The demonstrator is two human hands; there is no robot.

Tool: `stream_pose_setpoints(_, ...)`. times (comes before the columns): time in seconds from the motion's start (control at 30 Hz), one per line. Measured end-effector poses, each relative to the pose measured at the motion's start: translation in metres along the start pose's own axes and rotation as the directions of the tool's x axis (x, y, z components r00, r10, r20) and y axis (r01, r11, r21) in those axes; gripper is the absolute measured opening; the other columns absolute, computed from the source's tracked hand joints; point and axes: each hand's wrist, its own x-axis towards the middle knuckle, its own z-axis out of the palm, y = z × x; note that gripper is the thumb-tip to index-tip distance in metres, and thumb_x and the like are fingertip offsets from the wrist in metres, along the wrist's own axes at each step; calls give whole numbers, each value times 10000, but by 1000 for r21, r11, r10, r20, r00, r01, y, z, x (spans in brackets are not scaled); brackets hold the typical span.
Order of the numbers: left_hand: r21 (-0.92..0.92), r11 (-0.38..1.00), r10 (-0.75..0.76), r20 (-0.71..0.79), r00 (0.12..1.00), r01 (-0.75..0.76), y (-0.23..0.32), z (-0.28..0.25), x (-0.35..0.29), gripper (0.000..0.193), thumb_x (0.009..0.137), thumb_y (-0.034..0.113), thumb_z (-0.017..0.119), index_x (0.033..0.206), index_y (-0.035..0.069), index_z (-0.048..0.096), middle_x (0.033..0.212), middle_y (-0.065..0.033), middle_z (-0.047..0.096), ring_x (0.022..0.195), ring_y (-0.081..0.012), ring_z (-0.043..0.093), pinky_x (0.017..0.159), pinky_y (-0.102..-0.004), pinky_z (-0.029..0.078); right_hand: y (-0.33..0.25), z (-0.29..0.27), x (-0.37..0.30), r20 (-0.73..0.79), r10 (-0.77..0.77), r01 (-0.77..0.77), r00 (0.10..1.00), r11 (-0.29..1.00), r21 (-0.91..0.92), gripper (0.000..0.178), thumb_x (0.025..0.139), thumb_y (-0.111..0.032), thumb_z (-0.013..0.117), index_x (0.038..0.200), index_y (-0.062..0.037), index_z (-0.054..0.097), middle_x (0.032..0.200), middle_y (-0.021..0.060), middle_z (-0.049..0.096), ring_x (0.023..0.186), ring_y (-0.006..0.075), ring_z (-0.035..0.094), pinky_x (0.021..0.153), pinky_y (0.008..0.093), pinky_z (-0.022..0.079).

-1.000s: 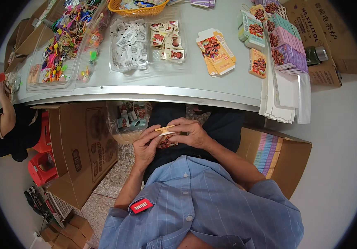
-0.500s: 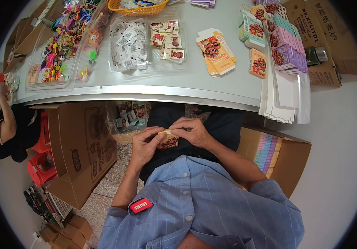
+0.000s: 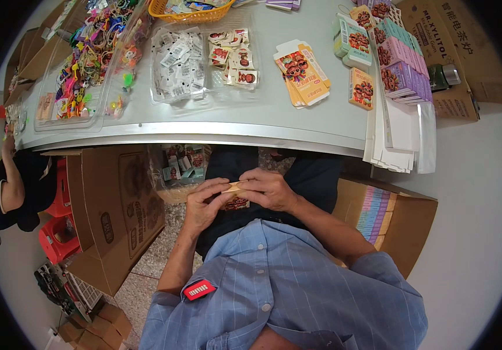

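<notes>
Above my lap, just below the table edge, I hold a small orange printed carton [image 3: 237, 203] between both hands. My left hand [image 3: 207, 200] pinches its left end, thumb and fingers closed on it. My right hand [image 3: 269, 189] grips the other end, its fingers along the upper edge. Fingers cover much of the carton; a pale edge shows between them and part of the printed face below. On the table ahead lie a stack of flat orange cartons [image 3: 309, 83] and a filled-out orange box [image 3: 361, 88].
A clear tray [image 3: 156, 99] holds white sachets and picture cards. Left of it is a tray of colourful trinkets [image 3: 85, 76]; an orange basket [image 3: 226, 13] stands behind. Coloured boxes [image 3: 405, 76] are stacked right. Cardboard cartons [image 3: 111, 216] flank my legs. Another person [image 3: 18, 186] sits far left.
The carton has tipped so its narrow edge shows more and its printed face less. My thumbs have shifted lower on it. The other person's arm at far left has moved slightly.
</notes>
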Motion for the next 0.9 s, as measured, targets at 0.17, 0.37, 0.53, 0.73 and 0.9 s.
stream_pose_setpoints(0.17,235,946,224,33,974,-225,-8,-1,2,162,841,-2,747,1002,-24,743,1057,-152,711,950,-236,697,826,-318,557,4,6,-7,-33,-20,18,999,998,-66,184,847,-97,757,1023,-46,750,961,100,673,829,232,672,735,311,553)
stream_pose_setpoints(0.37,251,947,191,57,980,-199,-9,-5,3,210,838,-6,754,1044,-16,720,1049,-141,714,972,-222,687,845,-318,548,12,16,-9,-28,216,-202,976,946,254,168,879,-63,722,1041,-23,742,972,95,686,865,187,664,769,286,532)
stream_pose_setpoints(0.53,-267,962,-88,-96,991,59,-15,4,-4,531,848,-38,751,1336,13,548,1110,-141,688,940,-172,684,780,-271,563,13,18,-1,39,387,-370,921,844,388,171,899,-27,695,1061,20,721,1007,93,677,931,147,639,820,269,513)
stream_pose_setpoints(0.73,-106,993,29,-126,992,-42,9,6,3,503,859,-17,750,1321,8,554,1101,-113,685,903,-127,669,697,-233,556,3,5,10,-45,366,-308,930,838,450,197,886,-33,708,1074,27,712,997,106,681,907,150,634,796,258,502)
stream_pose_setpoints(0.9,35,995,94,-99,991,-91,2,5,1,277,856,17,765,1120,-14,686,1060,-90,686,856,-111,653,674,-216,545,5,-1,11,-19,226,-209,974,926,314,153,894,-38,705,1028,34,716,994,122,685,920,186,647,821,277,505)
